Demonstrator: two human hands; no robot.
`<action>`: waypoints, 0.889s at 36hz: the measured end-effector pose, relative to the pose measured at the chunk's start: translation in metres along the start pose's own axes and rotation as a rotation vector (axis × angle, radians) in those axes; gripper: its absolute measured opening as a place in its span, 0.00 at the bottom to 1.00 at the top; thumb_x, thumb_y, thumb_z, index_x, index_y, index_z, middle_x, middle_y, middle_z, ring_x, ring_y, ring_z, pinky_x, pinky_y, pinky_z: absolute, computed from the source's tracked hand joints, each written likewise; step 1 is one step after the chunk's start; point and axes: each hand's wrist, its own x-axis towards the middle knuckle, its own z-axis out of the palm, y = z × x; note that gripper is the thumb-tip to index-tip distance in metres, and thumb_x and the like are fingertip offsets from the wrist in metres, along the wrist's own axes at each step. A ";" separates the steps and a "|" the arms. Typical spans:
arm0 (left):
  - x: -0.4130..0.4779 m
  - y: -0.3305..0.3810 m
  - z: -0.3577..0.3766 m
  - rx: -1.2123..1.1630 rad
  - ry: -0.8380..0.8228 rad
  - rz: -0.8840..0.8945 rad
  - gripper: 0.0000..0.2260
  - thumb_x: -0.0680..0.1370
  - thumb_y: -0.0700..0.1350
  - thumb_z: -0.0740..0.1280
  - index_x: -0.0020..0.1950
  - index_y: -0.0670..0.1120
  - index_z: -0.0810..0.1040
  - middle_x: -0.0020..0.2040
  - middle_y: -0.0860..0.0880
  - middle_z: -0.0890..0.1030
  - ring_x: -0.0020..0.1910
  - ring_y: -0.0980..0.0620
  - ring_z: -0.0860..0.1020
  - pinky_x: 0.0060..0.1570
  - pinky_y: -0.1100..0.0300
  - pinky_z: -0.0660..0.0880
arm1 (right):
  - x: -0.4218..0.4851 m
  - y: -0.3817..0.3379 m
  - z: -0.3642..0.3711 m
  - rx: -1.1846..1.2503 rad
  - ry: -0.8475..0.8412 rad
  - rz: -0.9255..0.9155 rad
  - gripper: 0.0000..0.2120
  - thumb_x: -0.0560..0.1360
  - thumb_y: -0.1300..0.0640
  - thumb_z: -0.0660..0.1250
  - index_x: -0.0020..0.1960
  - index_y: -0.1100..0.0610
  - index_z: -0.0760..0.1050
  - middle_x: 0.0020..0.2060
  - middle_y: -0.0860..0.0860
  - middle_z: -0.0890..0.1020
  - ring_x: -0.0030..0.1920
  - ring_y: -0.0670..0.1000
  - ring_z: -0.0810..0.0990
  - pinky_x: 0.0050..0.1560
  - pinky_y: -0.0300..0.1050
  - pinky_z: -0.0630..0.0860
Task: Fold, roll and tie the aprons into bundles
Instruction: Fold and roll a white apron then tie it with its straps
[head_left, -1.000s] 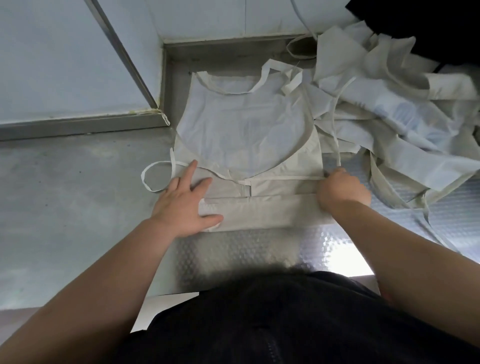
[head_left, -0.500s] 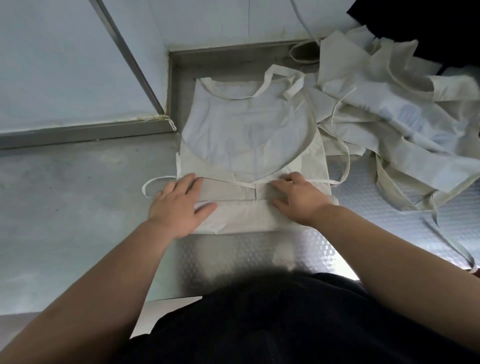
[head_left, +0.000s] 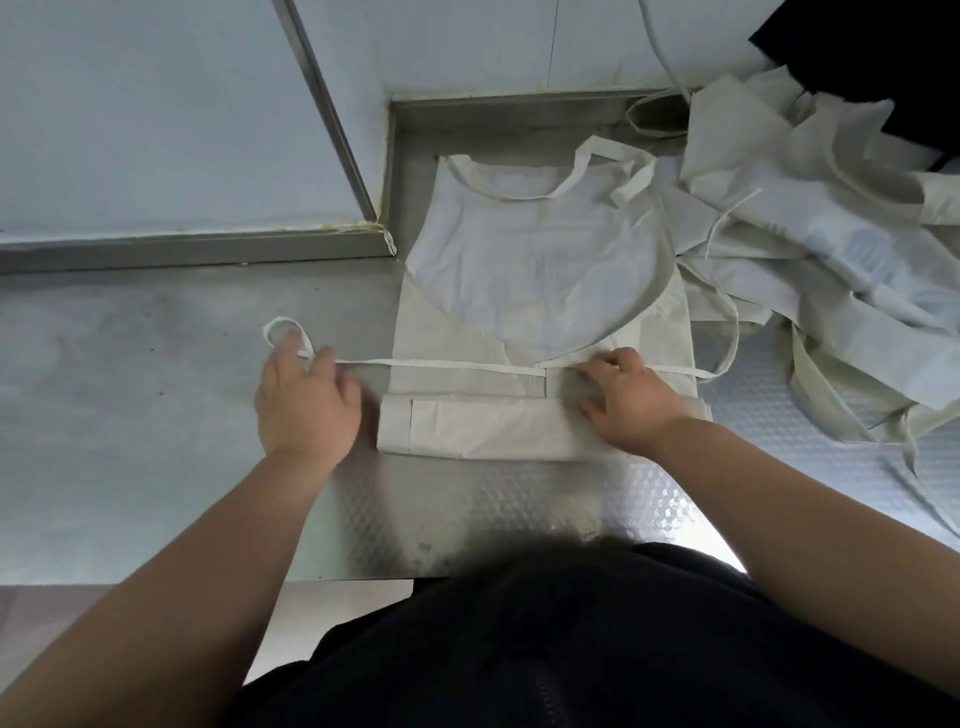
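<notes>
Here, left hand pinches the tie; right hand lies flat on apron.

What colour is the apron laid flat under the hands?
The apron is plain off-white, almost cream, with no print that can be made out; the head view shows it best.

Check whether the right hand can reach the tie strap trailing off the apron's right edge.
Probably yes: the right hand rests on the apron, and the tie strap lies uncovered right beside it.
</notes>
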 end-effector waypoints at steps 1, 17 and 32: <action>-0.004 0.006 0.002 -0.056 0.025 0.088 0.19 0.77 0.49 0.57 0.60 0.39 0.77 0.69 0.36 0.67 0.63 0.33 0.69 0.59 0.41 0.70 | -0.001 0.000 0.001 0.006 0.012 -0.003 0.22 0.78 0.53 0.60 0.72 0.52 0.64 0.69 0.56 0.62 0.63 0.61 0.70 0.63 0.51 0.68; -0.033 0.061 0.005 0.087 -0.413 0.611 0.36 0.63 0.68 0.69 0.67 0.57 0.68 0.64 0.58 0.68 0.65 0.54 0.66 0.64 0.58 0.58 | -0.029 0.021 -0.010 -0.316 -0.020 -0.260 0.25 0.72 0.40 0.63 0.67 0.46 0.69 0.61 0.48 0.73 0.59 0.53 0.74 0.60 0.44 0.66; 0.038 0.069 -0.010 0.047 -0.351 0.302 0.10 0.80 0.54 0.60 0.56 0.52 0.76 0.46 0.51 0.77 0.55 0.46 0.73 0.56 0.54 0.64 | 0.015 0.036 -0.047 -0.426 0.041 -0.128 0.16 0.79 0.54 0.55 0.67 0.52 0.66 0.59 0.52 0.76 0.59 0.56 0.73 0.58 0.50 0.67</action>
